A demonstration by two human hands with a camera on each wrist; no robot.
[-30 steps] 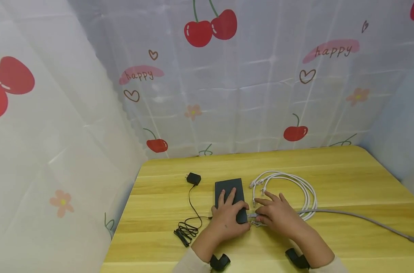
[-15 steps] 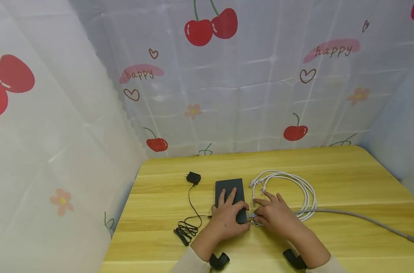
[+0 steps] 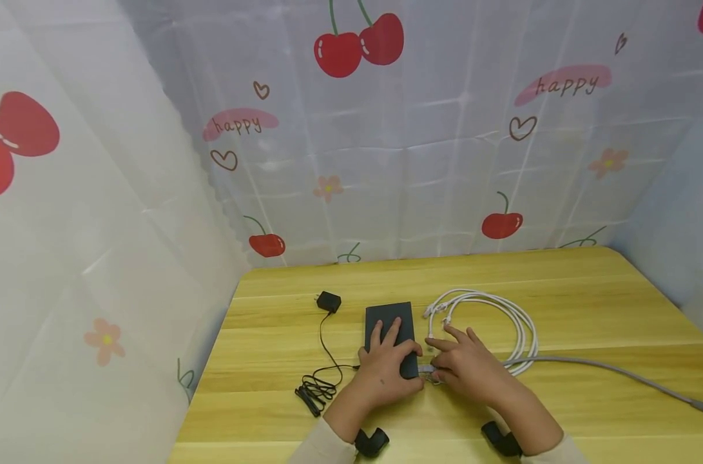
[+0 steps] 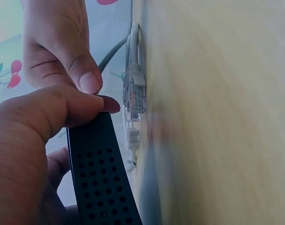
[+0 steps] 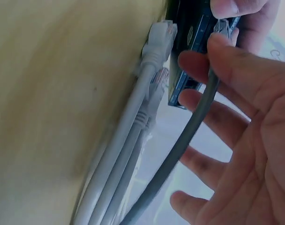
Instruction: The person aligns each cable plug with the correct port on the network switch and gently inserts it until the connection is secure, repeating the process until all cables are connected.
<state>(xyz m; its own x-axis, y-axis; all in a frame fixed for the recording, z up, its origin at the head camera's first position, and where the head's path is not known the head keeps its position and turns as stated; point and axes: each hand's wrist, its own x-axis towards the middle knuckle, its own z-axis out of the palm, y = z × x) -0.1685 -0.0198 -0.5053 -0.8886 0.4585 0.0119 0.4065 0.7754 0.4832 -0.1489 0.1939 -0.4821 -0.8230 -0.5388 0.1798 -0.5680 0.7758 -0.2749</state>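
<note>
A black network switch (image 3: 388, 316) lies on the table, its row of ports (image 5: 198, 42) facing right. My left hand (image 3: 386, 370) grips it, two fingers stretched over the top and the thumb on the near side, which has a grid of vent holes (image 4: 100, 178) in the left wrist view. Between thumb and forefinger my right hand (image 3: 470, 368) pinches the clear-ended plug (image 5: 221, 29) of a grey network cable (image 5: 175, 150). The plug's tip meets the port side; how deep it sits I cannot tell. The other right fingers are spread.
Coiled white network cables (image 3: 525, 328) lie right of the switch, their plugs (image 4: 134, 93) close to the ports. A black power adapter (image 3: 328, 302) stands at left, its thin cord (image 3: 316, 390) bundled and running to the switch. The grey cable trails off right. A patterned curtain (image 3: 386, 161) hangs behind.
My right hand has shifted very slightly left toward the switch with the grey cable's plug. My left hand keeps its grip on the switch.
</note>
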